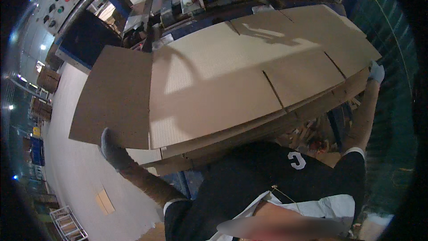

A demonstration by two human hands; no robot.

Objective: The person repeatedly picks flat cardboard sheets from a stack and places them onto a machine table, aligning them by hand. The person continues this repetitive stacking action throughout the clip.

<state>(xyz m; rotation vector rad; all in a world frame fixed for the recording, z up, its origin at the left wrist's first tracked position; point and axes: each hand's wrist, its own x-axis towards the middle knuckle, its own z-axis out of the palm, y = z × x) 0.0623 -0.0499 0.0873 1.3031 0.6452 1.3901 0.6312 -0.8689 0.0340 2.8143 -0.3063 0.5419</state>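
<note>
A wide, flat brown cardboard sheet [214, 76] with dark slots and fold lines spans the space in front of me, on top of other sheets [267, 127] whose edges show below it. My left hand [111, 149], in a grey glove, grips the near edge of the sheet's left flap [113, 93]; the thumb lies on top and the other fingers are hidden underneath. At the far right corner, my right hand [376, 71], in a pale glove, is closed around the edge of the cardboard. Shadows fall across the sheet's surface.
A machine with rollers [178, 13] stands beyond the sheet. At the upper left is a control panel [60, 2] with buttons and a metal rail [91, 0]. Green sheeting [397, 107] runs along the right. Cardboard scraps [307, 136] lie below; another piece [104, 201] is on the floor.
</note>
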